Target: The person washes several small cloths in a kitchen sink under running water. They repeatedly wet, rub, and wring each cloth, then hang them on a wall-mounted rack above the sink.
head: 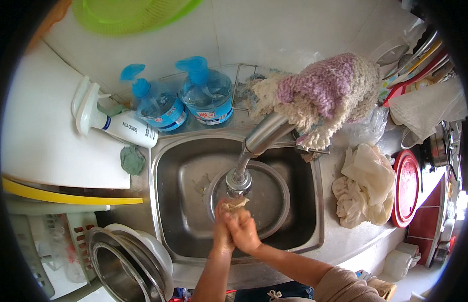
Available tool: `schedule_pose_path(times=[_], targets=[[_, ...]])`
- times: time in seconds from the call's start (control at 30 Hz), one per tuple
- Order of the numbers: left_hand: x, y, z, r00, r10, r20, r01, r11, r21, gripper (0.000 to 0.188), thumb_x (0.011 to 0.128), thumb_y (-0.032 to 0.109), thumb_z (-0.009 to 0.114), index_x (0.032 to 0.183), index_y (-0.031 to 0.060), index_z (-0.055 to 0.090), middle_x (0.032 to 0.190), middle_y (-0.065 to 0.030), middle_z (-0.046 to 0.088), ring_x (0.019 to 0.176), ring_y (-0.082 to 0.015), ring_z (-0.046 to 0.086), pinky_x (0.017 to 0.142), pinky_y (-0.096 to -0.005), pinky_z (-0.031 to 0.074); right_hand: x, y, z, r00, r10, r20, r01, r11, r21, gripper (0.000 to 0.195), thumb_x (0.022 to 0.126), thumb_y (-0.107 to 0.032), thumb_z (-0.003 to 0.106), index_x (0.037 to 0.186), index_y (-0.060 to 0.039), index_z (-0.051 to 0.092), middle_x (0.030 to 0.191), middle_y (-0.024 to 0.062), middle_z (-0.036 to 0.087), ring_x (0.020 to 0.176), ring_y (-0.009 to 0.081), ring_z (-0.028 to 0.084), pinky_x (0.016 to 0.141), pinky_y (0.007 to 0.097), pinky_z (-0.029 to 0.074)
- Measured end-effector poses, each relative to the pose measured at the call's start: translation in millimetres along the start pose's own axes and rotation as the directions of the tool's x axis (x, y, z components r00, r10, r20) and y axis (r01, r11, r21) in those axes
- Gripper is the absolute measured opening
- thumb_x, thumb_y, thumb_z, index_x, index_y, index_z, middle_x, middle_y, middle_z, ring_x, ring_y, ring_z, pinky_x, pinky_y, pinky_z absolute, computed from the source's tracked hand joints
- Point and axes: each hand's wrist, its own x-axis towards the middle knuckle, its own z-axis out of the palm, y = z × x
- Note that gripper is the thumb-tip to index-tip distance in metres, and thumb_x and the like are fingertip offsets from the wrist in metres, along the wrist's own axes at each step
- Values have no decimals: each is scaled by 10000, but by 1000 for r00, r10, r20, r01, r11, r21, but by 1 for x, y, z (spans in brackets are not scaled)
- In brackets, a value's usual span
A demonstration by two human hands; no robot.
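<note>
Over the stainless steel sink (183, 177), my left hand (221, 234) and my right hand (244, 229) are pressed together, fingers curled in. A pale yellowish, crumpled item (235, 204) sticks out at the top between them; it is too small and mostly covered to name surely. Just above it is the round head of the metal faucet (238, 181). Below the hands, in the basin, sits a round metal bowl (277, 217) with a broad rim.
Two blue pump bottles (206, 94) and a white spray bottle (133, 126) stand or lean behind the sink. A fuzzy purple-and-cream cloth (324, 88) drapes over the faucet. Crumpled cream cloth (364, 188) and a red lid (406, 188) are right; stacked metal bowls (122, 264) left.
</note>
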Motion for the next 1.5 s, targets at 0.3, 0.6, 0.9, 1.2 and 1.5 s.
schedule_pose_path(times=[0.3,0.6,0.9,1.2,1.5], targets=[[-5,35,-29,992,113,-50,-114,994,-3,383,933,282,404,1224,33,406,1135,-73,506,1033,-165,511,882,-319,415,68,154,-57,933,-247,-262,51,810,-584,256,865,-250,489,844,-2,550,769,175,564,709,353,549,643,424,443],[25,4,-35,977,-14,-214,19,1000,22,264,915,179,435,1137,36,457,1108,-83,532,949,-188,551,651,-363,514,30,29,-26,716,385,583,-690,517,506,270,915,-199,440,974,32,568,898,161,611,830,241,603,746,356,481],[11,28,5,982,114,150,-130,987,97,333,878,211,512,1164,44,479,1115,-72,536,1045,-187,509,912,-347,394,53,45,-52,691,600,403,-707,677,205,286,875,-281,556,949,-8,591,931,104,597,839,139,534,722,292,443],[8,3,-2,970,-241,25,238,926,-293,437,856,436,525,1205,237,350,1198,-29,433,1035,-263,495,881,-554,415,40,6,-49,956,-248,158,284,917,-279,151,802,-143,621,824,-17,541,820,148,505,807,299,499,683,404,437],[-1,-30,20,1000,-19,16,22,987,-159,373,892,171,448,1241,43,421,1232,-101,475,1108,-213,491,937,-368,426,40,44,-35,986,169,-4,-168,976,-140,79,723,-123,612,746,-48,612,815,158,576,772,334,529,747,471,385]])
